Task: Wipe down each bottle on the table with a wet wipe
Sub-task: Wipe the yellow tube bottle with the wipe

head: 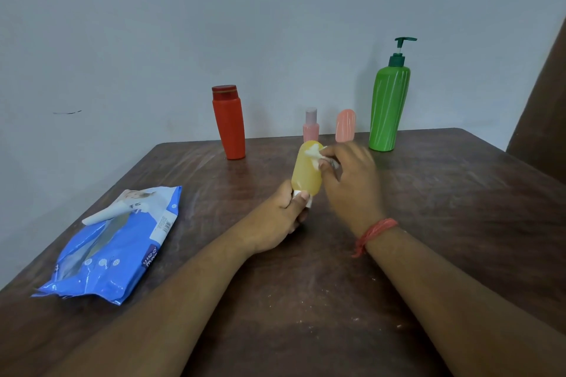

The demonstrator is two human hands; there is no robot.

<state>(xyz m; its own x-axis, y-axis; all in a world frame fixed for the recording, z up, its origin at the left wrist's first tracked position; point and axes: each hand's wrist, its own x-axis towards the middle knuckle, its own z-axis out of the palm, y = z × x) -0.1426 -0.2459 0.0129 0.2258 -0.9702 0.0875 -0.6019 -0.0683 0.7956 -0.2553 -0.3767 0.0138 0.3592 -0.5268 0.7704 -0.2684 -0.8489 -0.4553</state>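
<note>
Left hand (283,217) holds yellow bottle (307,170) above brown counter (444,193), fingers curled round white cap end at bottom. Right hand (349,180) pinches crumpled white wet wipe (315,154) against bottle's upper side; hand blurred. Yellow bottle translucent, fill level unclear. At counter's far edge, upright and apart: red bottle (229,122), small pink bottle (311,125), peach bottle (345,125), green pump bottle (388,104). Blue wipes pack (119,245) lies at left, flap lifted; contents not visible.
</note>
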